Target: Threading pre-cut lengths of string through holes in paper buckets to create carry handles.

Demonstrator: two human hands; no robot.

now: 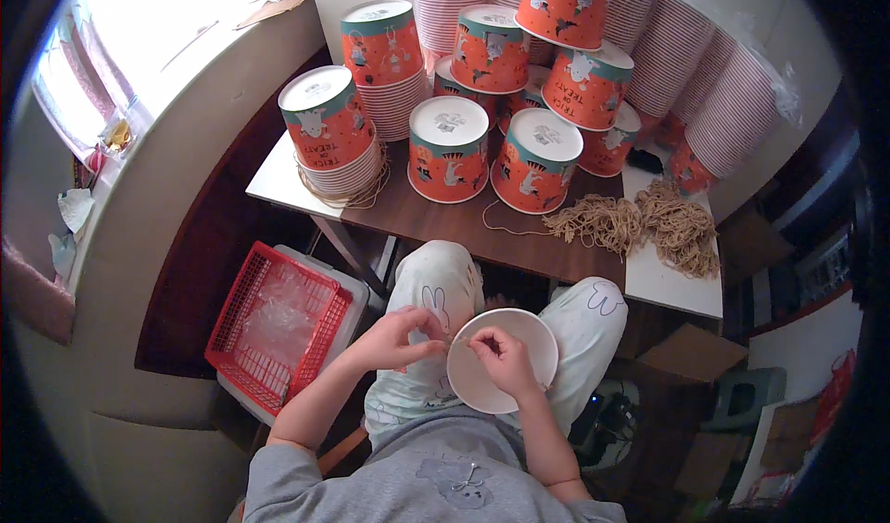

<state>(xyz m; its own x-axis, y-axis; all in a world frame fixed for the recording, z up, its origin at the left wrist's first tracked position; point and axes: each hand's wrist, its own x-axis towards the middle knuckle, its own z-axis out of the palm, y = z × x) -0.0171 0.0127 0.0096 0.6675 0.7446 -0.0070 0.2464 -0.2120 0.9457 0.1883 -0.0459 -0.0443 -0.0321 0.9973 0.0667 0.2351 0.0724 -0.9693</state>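
A paper bucket with a white inside rests between my thighs, its open mouth facing up. My left hand is just outside its left rim, thumb and bent fingers drawn together there. Inside the mouth, near the same stretch of rim, my right hand is closed in a pinch. A tiny tan bit shows by the right fingertips, too small to name. Whatever the left fingertips hold is hidden.
On the brown table ahead stand upside-down orange-and-teal buckets, some stacked. Tan cord bundles lie at the table's right. A red plastic basket with clear plastic inside is at my left. A cardboard box sits lower right.
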